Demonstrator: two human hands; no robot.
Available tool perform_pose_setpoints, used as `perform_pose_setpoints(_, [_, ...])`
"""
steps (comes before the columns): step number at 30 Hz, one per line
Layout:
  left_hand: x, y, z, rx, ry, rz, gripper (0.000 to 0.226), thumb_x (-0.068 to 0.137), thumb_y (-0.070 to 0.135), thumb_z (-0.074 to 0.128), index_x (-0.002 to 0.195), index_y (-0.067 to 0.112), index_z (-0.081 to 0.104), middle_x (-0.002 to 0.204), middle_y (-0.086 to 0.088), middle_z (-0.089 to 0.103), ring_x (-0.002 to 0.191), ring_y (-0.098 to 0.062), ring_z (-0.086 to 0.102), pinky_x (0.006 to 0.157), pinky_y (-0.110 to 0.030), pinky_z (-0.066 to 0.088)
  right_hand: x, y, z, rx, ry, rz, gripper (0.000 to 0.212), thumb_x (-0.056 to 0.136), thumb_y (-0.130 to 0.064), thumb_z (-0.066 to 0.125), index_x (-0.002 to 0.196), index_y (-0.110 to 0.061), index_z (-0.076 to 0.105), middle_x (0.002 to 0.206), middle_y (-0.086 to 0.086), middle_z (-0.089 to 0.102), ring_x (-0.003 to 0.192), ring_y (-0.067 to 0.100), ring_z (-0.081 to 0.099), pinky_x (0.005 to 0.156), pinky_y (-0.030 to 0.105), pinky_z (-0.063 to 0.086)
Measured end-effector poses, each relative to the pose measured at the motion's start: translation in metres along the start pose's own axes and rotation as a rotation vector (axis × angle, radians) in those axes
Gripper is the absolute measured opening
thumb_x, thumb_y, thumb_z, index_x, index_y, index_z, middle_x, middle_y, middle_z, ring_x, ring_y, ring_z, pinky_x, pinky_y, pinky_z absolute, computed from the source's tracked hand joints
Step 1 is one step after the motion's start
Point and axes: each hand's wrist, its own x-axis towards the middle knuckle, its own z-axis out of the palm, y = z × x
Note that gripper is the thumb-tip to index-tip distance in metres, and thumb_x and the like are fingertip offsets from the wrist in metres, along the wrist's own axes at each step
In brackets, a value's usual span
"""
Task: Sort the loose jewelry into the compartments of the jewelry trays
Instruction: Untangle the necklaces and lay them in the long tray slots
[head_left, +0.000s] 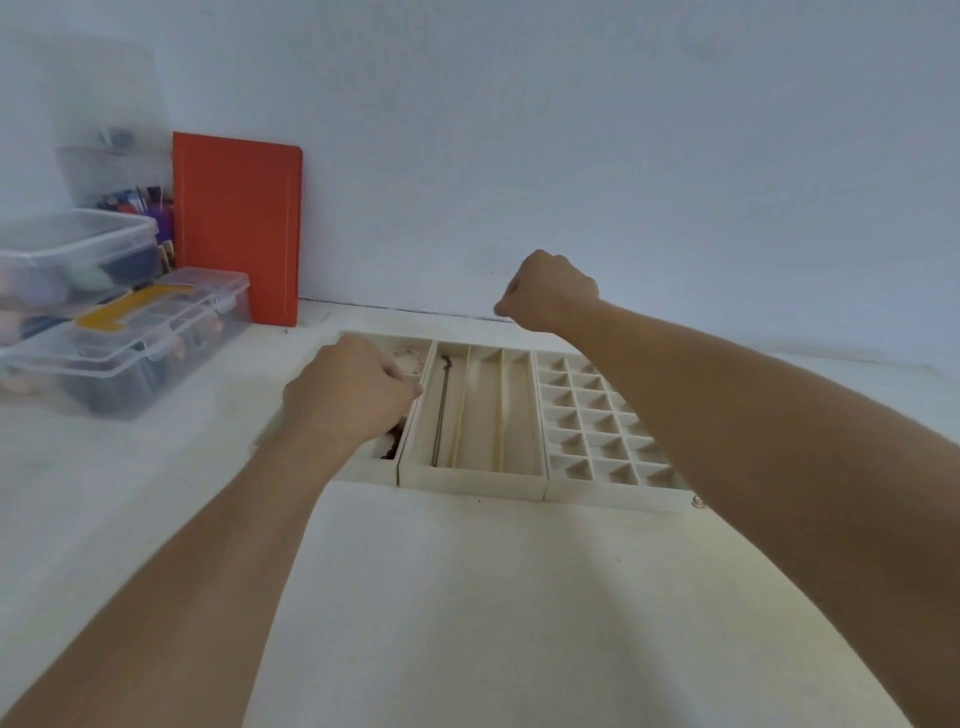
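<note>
Three cream jewelry trays stand side by side on the white table. The left tray (371, 470) holds a pale bead bracelet (410, 358) at the back and a dark beaded piece (392, 441) at the front. My left hand (348, 389) hovers over this tray with fingers curled down; what they hold is hidden. The middle tray (467, 475) has long slots, and a thin dark chain (442, 405) lies in its leftmost slot. The right tray (613, 488) is a grid of small cells. My right hand (550, 291) is a raised fist above the trays' far edge, with nothing visible in it.
A small shiny piece (697, 502) lies on the table at the right tray's front corner, beside my right forearm. Clear plastic storage boxes (130, 353) are stacked at the left, and an orange book (236, 228) leans on the wall. Bare tabletop (467, 597) lies in front of the trays.
</note>
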Motion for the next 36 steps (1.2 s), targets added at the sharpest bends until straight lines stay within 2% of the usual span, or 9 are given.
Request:
perform_pose_setpoints(3, [0.0,0.006,0.001,0.014,0.016,0.0,0.009,0.08,0.042,0.073,0.078,0.033,0.074,0.087,0.012,0.07,0.079,-0.015,0.062,0.069,-0.028,0.042,-0.015,0.033,-0.024,0.068,0.029,0.029,0.01,0.078,-0.031,0.073,0.084,-0.023,0.077,0.081,-0.008,0.074,0.077,0.017,0.07,0.068,0.027,0.052])
perform_pose_setpoints(6, [-0.004,0.026,0.007,0.052,0.0,0.039,0.006,0.079,0.037,0.073,0.076,0.032,0.073,0.076,0.013,0.068,0.073,-0.012,0.064,0.059,-0.024,0.039,-0.034,0.075,-0.043,0.143,0.055,0.056,0.011,0.08,-0.036,0.074,0.081,-0.025,0.078,0.079,-0.011,0.075,0.073,0.012,0.069,0.06,0.023,0.047])
perform_pose_setpoints(9, [-0.006,0.06,0.018,0.026,0.016,0.142,0.011,0.08,0.039,0.072,0.07,0.032,0.072,0.071,0.017,0.065,0.075,-0.013,0.066,0.065,-0.027,0.044,-0.051,0.12,-0.057,0.237,0.094,0.106,0.012,0.082,-0.042,0.074,0.077,-0.031,0.076,0.073,-0.015,0.071,0.062,0.007,0.063,0.054,0.023,0.041])
perform_pose_setpoints(13, [-0.018,0.119,0.05,-0.061,-0.05,0.275,0.016,0.081,0.042,0.073,0.067,0.034,0.071,0.069,0.021,0.065,0.073,-0.005,0.063,0.059,-0.022,0.039,-0.077,0.185,-0.064,0.354,0.16,0.13,0.016,0.085,-0.043,0.074,0.072,-0.034,0.072,0.056,-0.009,0.064,0.046,0.012,0.058,0.056,0.035,0.056])
perform_pose_setpoints(16, [-0.033,0.155,0.081,-0.076,-0.134,0.373,0.014,0.082,0.038,0.072,0.069,0.032,0.072,0.067,0.019,0.065,0.069,-0.002,0.062,0.057,-0.02,0.042,-0.097,0.225,-0.058,0.383,0.171,0.075,0.015,0.087,-0.042,0.073,0.073,-0.036,0.072,0.053,-0.01,0.063,0.041,0.007,0.056,0.051,0.031,0.048])
perform_pose_setpoints(20, [-0.047,0.193,0.119,-0.041,-0.25,0.486,0.009,0.081,0.036,0.074,0.073,0.033,0.075,0.064,0.022,0.063,0.064,0.0,0.062,0.055,-0.021,0.043,-0.117,0.264,-0.047,0.39,0.094,0.02,0.015,0.086,-0.043,0.075,0.074,-0.035,0.075,0.054,0.0,0.06,0.044,0.005,0.043,0.056,0.025,0.036])
perform_pose_setpoints(26, [-0.057,0.228,0.152,-0.04,-0.506,0.612,0.008,0.08,0.024,0.082,0.081,0.029,0.076,0.069,0.022,0.059,0.067,0.004,0.057,0.058,-0.016,0.04,-0.135,0.279,-0.073,0.246,-0.09,0.0,0.015,0.079,-0.044,0.082,0.072,-0.032,0.077,0.069,0.0,0.07,0.05,-0.005,0.052,0.052,0.023,0.038])
perform_pose_setpoints(31, [-0.056,0.236,0.166,0.009,-0.51,0.62,0.011,0.08,0.02,0.081,0.077,0.029,0.077,0.067,0.023,0.062,0.069,0.005,0.059,0.061,-0.019,0.044,-0.148,0.279,-0.086,0.031,-0.463,0.047,0.015,0.071,-0.046,0.087,0.079,-0.038,0.078,0.067,-0.018,0.07,0.066,0.007,0.067,0.057,0.021,0.047])
perform_pose_setpoints(36, [-0.046,0.228,0.164,-0.023,-0.506,0.598,0.01,0.078,0.028,0.086,0.079,0.03,0.076,0.068,0.021,0.062,0.067,0.006,0.057,0.057,-0.016,0.037,-0.15,0.266,-0.075,-0.001,-0.491,0.033,0.024,0.071,-0.043,0.088,0.089,-0.036,0.074,0.079,-0.014,0.069,0.072,0.008,0.066,0.062,0.024,0.044])
